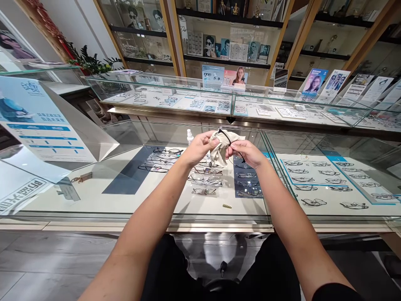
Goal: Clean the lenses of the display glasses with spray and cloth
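Above the glass display counter, my left hand (199, 148) is closed on a crumpled beige cloth (220, 153), thumb pressed against its near side. A pair of dark-framed eyeglasses (224, 136) is partly wrapped in that cloth; a black curved part shows over the top, and the lenses are mostly hidden. My right hand (247, 151) pinches the glasses at the cloth's right edge, with a dark temple arm sticking out below the fingers. Just behind my left hand stands a white spray bottle (189, 136), its lower part covered by the hand.
Under the counter glass (90, 205) lie rows of eyeglasses (205, 180). A tented blue-and-white sign (50, 125) stands at the left. More display cases (169, 102) with advertising cards run along the back. My knees are below the counter's front edge (219, 228).
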`<move>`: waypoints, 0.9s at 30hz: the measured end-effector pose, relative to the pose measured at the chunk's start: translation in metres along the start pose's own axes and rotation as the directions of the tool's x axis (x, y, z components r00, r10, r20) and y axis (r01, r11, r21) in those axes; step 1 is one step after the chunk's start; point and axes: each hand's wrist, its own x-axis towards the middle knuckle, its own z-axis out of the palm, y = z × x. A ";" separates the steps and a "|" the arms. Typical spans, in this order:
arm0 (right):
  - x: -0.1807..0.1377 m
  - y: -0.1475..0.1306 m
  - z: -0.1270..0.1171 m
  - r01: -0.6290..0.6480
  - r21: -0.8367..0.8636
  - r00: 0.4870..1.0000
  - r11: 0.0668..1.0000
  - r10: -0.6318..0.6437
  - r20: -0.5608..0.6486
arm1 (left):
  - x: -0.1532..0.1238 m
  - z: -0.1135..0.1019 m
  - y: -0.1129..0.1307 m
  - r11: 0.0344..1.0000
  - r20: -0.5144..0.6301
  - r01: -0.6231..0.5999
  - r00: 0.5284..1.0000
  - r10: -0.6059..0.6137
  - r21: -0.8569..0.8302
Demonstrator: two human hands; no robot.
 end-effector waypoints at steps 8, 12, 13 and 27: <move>0.003 0.004 0.010 -0.010 0.066 1.000 0.998 0.009 0.013 | 0.002 0.007 -0.007 0.998 -0.098 -0.035 0.994 0.040 0.046; 0.004 0.008 0.015 -0.009 0.051 0.999 0.999 0.007 0.042 | 0.001 0.012 -0.007 0.998 -0.149 -0.028 0.988 0.036 0.055; 0.004 0.008 0.015 -0.012 0.044 0.999 0.999 0.010 0.047 | 0.001 0.014 -0.007 0.998 -0.159 -0.023 0.987 0.031 0.052; 0.005 0.010 0.011 0.060 -0.026 0.997 0.998 -0.061 -0.048 | 0.005 0.010 -0.012 0.999 -0.154 -0.015 0.988 0.007 -0.047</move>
